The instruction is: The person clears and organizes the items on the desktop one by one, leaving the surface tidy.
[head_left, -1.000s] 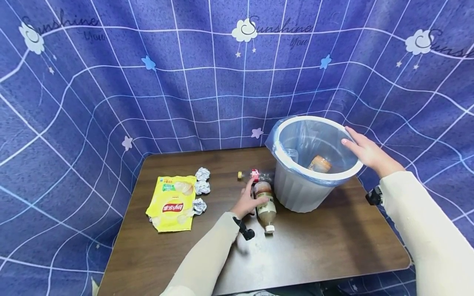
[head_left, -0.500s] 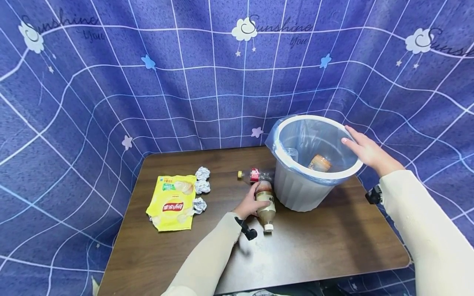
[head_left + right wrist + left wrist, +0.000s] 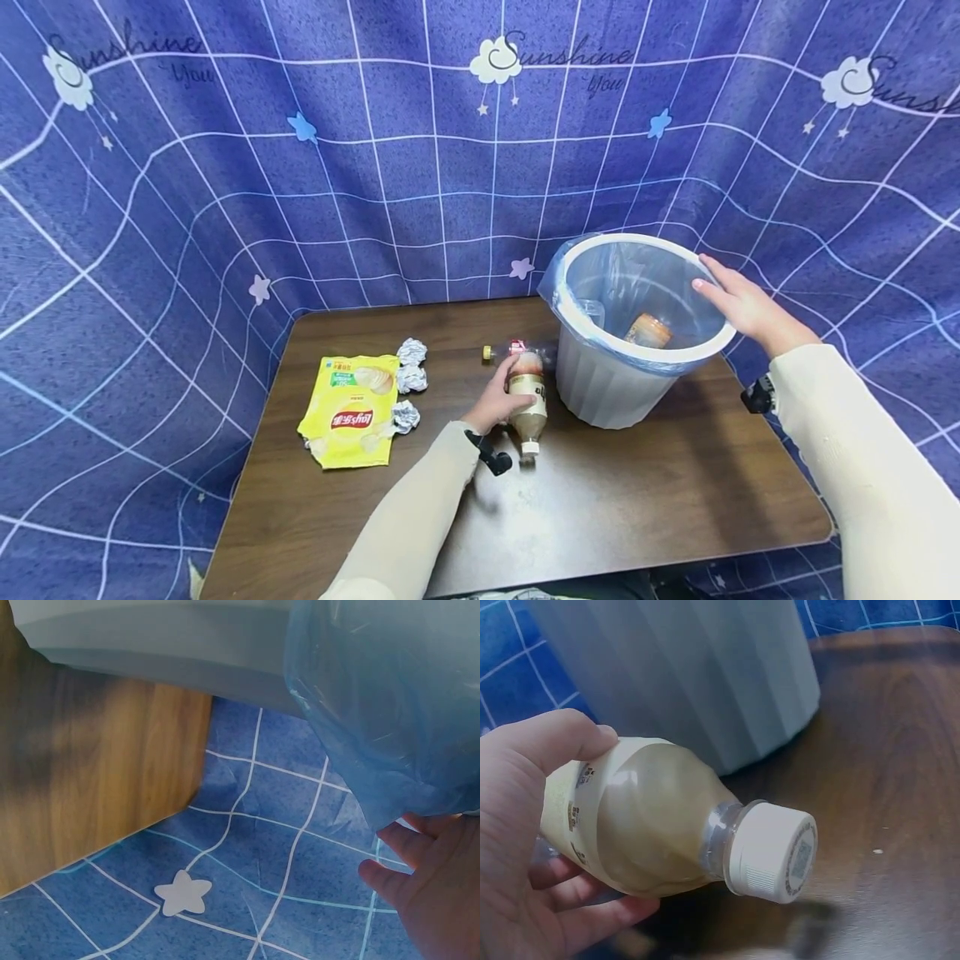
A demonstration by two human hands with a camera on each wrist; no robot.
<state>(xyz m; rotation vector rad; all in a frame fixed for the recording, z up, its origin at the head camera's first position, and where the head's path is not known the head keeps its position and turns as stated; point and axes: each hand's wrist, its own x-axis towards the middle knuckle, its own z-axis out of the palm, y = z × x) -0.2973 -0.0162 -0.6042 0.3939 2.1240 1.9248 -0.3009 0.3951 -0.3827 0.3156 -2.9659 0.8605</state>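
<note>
My left hand (image 3: 498, 404) holds a plastic bottle (image 3: 656, 817) with a white cap and cream label, thumb across its top and fingers underneath. The brownish bottle lies tilted, its cap toward the near side and a shadow on the table below the cap. Behind it lies a clear bottle (image 3: 545, 356) with a red label and yellow cap, partly hidden. A white trash bin (image 3: 600, 387) with a blue liner (image 3: 375, 712) stands on the right. My right hand (image 3: 750, 308) holds its right rim, with thumb and a finger over the edge and other fingers outside by the liner.
A yellow chip bag (image 3: 351, 412) lies flat on the left of the wooden table (image 3: 360, 508), with several crumpled foil balls (image 3: 411, 379) along its right edge. Inside the bin are an orange-topped container (image 3: 648, 331) and a clear plastic piece (image 3: 592, 312). A blue curtain (image 3: 420, 183) hangs behind.
My left hand has closed around the white-capped bottle and shifted it slightly left, away from the bin. My right hand stays at the bin's rim.
</note>
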